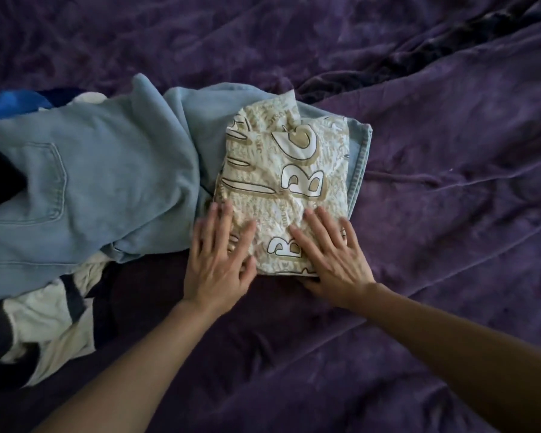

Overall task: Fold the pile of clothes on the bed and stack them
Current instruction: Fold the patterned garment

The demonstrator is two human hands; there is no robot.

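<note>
A folded cream and beige garment with large printed letters [283,179] lies on the far end of light blue jeans [107,176] spread across the bed. My left hand [219,257] rests flat on the garment's near left corner with fingers straight. My right hand [331,254] presses flat on its near right corner. Left of my hands sits the unfolded pile: a white and navy striped piece [44,320], a dark garment [0,176] and a bright blue one [16,104].
A rumpled purple blanket [450,214] covers the whole bed, with open blanket to the right and near side of the folded garment. A dark fold of bedding [450,51] runs along the upper right.
</note>
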